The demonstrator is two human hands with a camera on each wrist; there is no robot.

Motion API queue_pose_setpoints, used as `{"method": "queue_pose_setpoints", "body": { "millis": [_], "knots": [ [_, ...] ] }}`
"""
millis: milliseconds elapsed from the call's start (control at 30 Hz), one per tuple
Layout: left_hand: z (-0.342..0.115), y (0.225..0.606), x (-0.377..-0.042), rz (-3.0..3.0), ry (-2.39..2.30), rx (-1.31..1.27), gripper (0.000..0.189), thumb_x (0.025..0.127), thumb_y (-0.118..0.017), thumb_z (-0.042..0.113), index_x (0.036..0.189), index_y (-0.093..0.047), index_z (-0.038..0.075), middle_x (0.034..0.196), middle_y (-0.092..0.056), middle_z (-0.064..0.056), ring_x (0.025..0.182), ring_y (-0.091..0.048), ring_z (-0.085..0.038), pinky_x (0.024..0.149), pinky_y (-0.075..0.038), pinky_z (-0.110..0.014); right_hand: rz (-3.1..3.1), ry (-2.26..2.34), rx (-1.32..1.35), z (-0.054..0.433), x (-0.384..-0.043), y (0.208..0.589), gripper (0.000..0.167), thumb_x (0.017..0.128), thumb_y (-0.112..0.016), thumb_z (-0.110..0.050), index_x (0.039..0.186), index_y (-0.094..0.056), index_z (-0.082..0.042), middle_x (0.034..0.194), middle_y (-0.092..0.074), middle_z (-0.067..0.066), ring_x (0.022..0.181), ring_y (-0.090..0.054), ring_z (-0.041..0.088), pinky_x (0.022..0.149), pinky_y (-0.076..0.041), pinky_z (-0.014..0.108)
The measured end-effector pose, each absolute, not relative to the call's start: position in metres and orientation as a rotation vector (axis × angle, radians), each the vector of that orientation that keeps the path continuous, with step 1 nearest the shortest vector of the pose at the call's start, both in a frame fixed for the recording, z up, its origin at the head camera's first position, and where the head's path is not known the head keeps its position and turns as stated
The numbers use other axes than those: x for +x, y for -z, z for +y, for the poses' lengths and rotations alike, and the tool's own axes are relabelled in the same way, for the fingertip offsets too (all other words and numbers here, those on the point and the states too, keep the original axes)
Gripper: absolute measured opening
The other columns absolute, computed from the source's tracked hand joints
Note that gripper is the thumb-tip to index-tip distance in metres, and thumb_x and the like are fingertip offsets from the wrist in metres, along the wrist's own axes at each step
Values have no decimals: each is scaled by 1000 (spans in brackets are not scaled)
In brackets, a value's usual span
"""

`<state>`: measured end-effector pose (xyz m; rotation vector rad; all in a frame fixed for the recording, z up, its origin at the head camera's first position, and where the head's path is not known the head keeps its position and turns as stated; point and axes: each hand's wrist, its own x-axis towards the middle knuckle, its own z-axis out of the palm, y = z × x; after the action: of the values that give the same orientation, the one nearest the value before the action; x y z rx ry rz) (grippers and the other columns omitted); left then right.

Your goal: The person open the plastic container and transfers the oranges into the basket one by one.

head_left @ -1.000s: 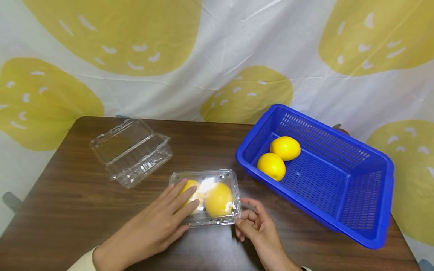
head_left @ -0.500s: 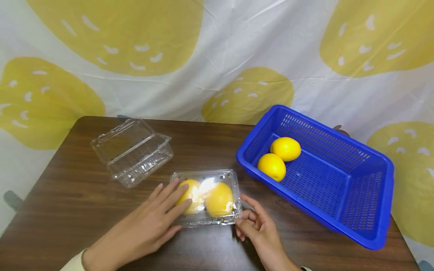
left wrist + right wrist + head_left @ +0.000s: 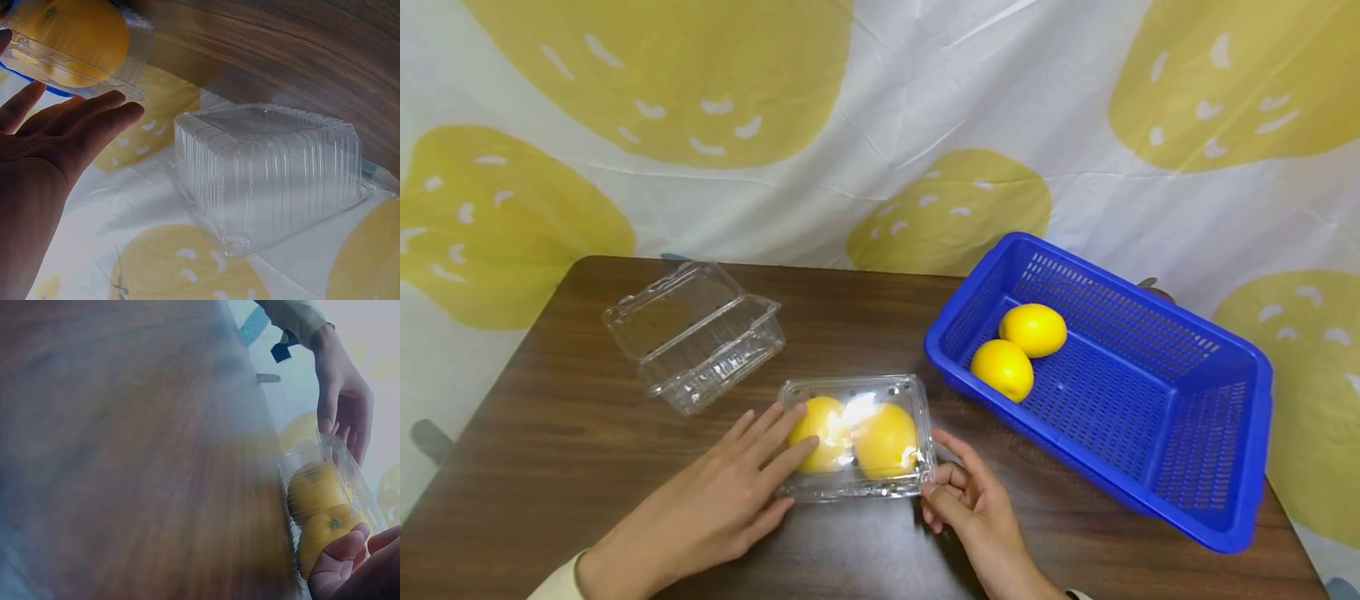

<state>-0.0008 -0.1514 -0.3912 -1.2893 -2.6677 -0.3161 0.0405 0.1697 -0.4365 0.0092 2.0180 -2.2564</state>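
A closed clear plastic clamshell box [image 3: 891,385] lies on the table with two oranges [image 3: 886,442] inside, which look yellow in the head view. My left hand [image 3: 722,492] rests its spread, nearly straight fingers over the box's left end. At the opposite end, my right hand [image 3: 973,508] holds the front right corner by thumb and fingers, the index finger lying along the side. In the right wrist view the right thumb [image 3: 344,547] is in front of one orange [image 3: 331,528], and the left hand [image 3: 344,387] is at the far end.
An open clear clamshell box [image 3: 700,333] with nothing in it stands at the table's back left. On the right, a blue plastic basket [image 3: 1157,500] holds two oranges [image 3: 1002,369] at its left end. Behind the brown table [image 3: 550,467] hangs a patterned cloth [image 3: 730,208].
My left hand has slid left across the lid, uncovering more of the left orange. The right hand and the box have stayed nearly still.
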Motion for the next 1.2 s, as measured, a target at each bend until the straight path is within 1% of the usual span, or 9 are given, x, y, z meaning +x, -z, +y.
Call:
{"method": "queue_pose_setpoints", "body": {
  "millis": [167,600,700,767,867,933,1000,1133,1200],
  "knots": [
    [-151,392,-1,-2660,338,-1289,67,94,-86,25,153,-62,4,167,-47,-27,148,-53,-48,117,-49,-63,2019,2253,4,170,41,437,66,97,-64,11,161,-45,6,95,-68,11,72,-63,14,63,-56,24],
    [-150,389,-3,-2512,306,-1324,68,85,-87,17,145,-64,-1,155,-57,-33,132,-67,-47,109,-57,-57,2019,2232,41,169,41,436,68,97,-65,10,162,-46,5,96,-69,12,71,-62,15,62,-56,24],
    [-149,388,-3,-2499,283,-1338,65,85,-85,15,144,-65,-3,153,-58,-35,130,-68,-47,107,-59,-56,2024,2229,44,169,41,436,68,97,-66,10,162,-46,4,96,-69,13,71,-62,15,62,-56,24],
    [-147,387,-1,-2501,266,-1347,59,91,-79,14,144,-64,-4,152,-58,-36,130,-68,-49,107,-59,-57,2027,2227,42,169,41,436,68,97,-66,10,162,-47,4,96,-69,12,71,-62,15,62,-56,24],
    [-145,387,0,-2505,227,-1357,47,102,-62,15,144,-62,-6,150,-59,-38,128,-68,-51,106,-59,-57,2031,2230,41,170,41,436,68,97,-65,11,162,-47,4,95,-69,11,70,-62,14,62,-56,24],
    [-144,387,1,-2496,189,-1366,46,105,-53,16,144,-61,-7,148,-60,-38,127,-69,-51,106,-59,-57,2035,2231,33,170,41,436,68,97,-65,11,162,-46,4,94,-68,11,70,-61,14,62,-56,24],
    [-142,387,1,-2485,158,-1372,46,102,-57,15,142,-60,-8,146,-61,-38,125,-70,-51,105,-60,-57,2038,2233,28,170,41,437,68,97,-65,11,162,-46,5,94,-68,11,70,-61,14,62,-55,23],
    [-139,385,2,-2484,93,-1379,60,88,-79,14,140,-61,-8,143,-63,-38,123,-71,-51,105,-60,-56,2044,2232,28,170,41,437,68,96,-65,11,162,-46,5,93,-68,10,69,-61,13,61,-55,23],
    [-138,384,3,-2496,61,-1378,63,86,-82,15,141,-61,-9,143,-63,-39,122,-71,-51,105,-60,-56,2048,2231,32,170,41,437,68,96,-65,11,161,-47,5,93,-68,9,69,-61,13,61,-55,23]
  ]
}}
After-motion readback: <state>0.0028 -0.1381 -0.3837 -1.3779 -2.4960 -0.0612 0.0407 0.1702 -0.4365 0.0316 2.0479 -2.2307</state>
